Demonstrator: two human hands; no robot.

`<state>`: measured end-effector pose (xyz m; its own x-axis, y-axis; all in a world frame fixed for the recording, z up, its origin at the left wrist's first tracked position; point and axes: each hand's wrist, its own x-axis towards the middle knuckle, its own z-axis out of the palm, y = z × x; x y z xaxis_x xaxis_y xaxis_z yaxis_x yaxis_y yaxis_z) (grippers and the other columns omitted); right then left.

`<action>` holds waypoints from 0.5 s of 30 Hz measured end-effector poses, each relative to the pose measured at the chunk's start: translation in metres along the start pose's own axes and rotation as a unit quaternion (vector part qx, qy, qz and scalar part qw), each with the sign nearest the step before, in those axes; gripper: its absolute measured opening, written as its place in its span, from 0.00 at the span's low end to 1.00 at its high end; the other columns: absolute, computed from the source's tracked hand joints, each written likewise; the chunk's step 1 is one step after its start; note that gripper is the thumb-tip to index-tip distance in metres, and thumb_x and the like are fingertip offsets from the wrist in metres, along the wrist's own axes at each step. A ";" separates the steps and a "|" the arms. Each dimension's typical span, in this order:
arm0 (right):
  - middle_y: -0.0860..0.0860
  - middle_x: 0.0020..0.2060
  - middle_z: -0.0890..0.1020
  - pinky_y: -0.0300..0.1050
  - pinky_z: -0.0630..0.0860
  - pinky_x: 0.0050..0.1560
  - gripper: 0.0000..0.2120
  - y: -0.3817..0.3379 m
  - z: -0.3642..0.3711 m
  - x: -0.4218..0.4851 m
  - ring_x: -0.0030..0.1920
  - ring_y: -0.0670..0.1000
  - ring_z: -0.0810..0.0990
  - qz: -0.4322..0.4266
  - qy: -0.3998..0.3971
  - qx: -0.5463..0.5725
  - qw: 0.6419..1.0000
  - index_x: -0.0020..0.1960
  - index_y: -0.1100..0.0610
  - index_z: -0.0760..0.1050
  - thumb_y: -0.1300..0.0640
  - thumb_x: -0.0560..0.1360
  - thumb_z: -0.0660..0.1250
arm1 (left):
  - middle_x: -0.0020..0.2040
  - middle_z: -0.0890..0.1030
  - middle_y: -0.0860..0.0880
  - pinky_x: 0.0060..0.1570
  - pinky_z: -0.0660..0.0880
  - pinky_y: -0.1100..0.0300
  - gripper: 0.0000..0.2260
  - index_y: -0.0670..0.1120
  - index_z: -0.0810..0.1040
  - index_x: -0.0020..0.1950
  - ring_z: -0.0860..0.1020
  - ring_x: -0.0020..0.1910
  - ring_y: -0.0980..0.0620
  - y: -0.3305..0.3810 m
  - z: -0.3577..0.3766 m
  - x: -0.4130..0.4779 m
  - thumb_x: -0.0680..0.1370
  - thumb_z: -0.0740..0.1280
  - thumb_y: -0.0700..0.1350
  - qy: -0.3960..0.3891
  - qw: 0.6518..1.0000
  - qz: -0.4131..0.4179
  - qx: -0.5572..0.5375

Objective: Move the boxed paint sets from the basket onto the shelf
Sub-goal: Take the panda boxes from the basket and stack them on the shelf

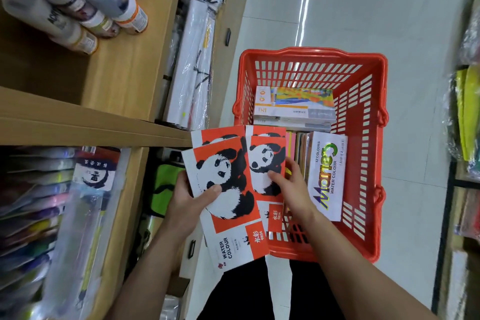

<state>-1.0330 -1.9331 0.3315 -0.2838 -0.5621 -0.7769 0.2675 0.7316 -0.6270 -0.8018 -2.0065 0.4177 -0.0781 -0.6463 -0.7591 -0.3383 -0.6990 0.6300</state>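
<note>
A red plastic basket (368,153) stands on the floor in front of me. My left hand (192,197) grips two stacked panda water colour boxes (228,189) over the basket's left rim. My right hand (293,187) holds another panda box (265,161) standing inside the basket, with its thumb on the front. Beside it stand thin packs and a white Maries water colour box (328,174). Flat white paint boxes with a colourful picture (296,104) lie stacked at the basket's far end. The wooden shelf (122,78) is on my left.
Spray cans (85,0) crowd the upper shelf. Wrapped white packs (192,65) stand on the level below it. Plastic-wrapped brush and paper sets (52,202) fill the lower left compartment, with a green bag (166,184) beside them. Another rack of goods (467,112) lines the right side of the grey tiled aisle.
</note>
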 end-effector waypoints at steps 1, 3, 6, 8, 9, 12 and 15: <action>0.49 0.64 0.81 0.56 0.76 0.69 0.25 -0.001 0.000 0.001 0.65 0.53 0.82 0.004 0.001 0.019 1.000 0.69 0.46 0.68 0.54 0.75 0.72 | 0.55 0.87 0.50 0.53 0.83 0.42 0.27 0.60 0.76 0.60 0.87 0.53 0.45 -0.001 -0.001 0.002 0.63 0.78 0.58 -0.004 1.000 0.000 -0.005; 0.47 0.62 0.82 0.52 0.77 0.67 0.26 -0.001 0.001 0.003 0.63 0.51 0.82 0.007 0.000 0.023 1.000 0.68 0.47 0.71 0.51 0.72 0.73 | 0.55 0.87 0.50 0.53 0.83 0.42 0.26 0.61 0.77 0.59 0.87 0.53 0.44 -0.002 -0.002 0.005 0.63 0.78 0.58 -0.011 1.000 0.002 -0.014; 0.33 0.47 0.85 0.32 0.80 0.50 0.18 0.001 0.003 0.006 0.50 0.35 0.85 0.007 -0.003 0.017 1.000 0.55 0.40 0.72 0.46 0.68 0.73 | 0.56 0.87 0.49 0.54 0.83 0.41 0.27 0.60 0.76 0.60 0.86 0.54 0.43 -0.003 -0.002 0.008 0.63 0.78 0.58 -0.019 1.000 0.004 -0.022; 0.34 0.46 0.84 0.29 0.80 0.44 0.17 0.000 0.002 0.008 0.46 0.30 0.84 0.007 0.005 0.019 1.000 0.52 0.38 0.73 0.44 0.66 0.74 | 0.57 0.86 0.48 0.55 0.82 0.39 0.30 0.58 0.75 0.63 0.86 0.55 0.42 -0.003 -0.002 0.008 0.63 0.78 0.58 -0.022 0.999 0.006 -0.022; 0.36 0.50 0.83 0.31 0.81 0.46 0.18 -0.001 0.002 0.008 0.47 0.32 0.84 0.003 0.009 0.017 1.000 0.53 0.39 0.73 0.44 0.66 0.74 | 0.57 0.86 0.48 0.55 0.82 0.39 0.31 0.57 0.75 0.64 0.86 0.55 0.42 -0.004 -0.002 0.008 0.63 0.78 0.58 -0.021 0.999 0.008 -0.022; 0.55 0.64 0.78 0.49 0.82 0.60 0.35 -0.003 0.003 0.010 0.59 0.50 0.84 0.004 0.011 0.016 1.000 0.68 0.50 0.70 0.44 0.64 0.77 | 0.56 0.86 0.48 0.55 0.83 0.40 0.32 0.55 0.75 0.65 0.86 0.55 0.43 -0.004 -0.001 0.007 0.63 0.78 0.58 -0.023 0.999 0.015 -0.024; 0.58 0.68 0.78 0.48 0.83 0.55 0.42 -0.003 0.003 0.003 0.57 0.48 0.85 0.015 -0.025 0.008 1.000 0.73 0.49 0.59 0.45 0.67 0.77 | 0.57 0.87 0.48 0.54 0.83 0.41 0.33 0.54 0.75 0.66 0.86 0.54 0.43 -0.003 0.002 0.006 0.63 0.78 0.57 -0.021 0.999 0.019 -0.034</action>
<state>-1.0315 -1.9378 0.3306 -0.2294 -0.5580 -0.7975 0.2909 0.7426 -0.6033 -0.8028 -2.0076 0.4109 -0.1290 -0.6603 -0.7399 -0.2710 -0.6943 0.6668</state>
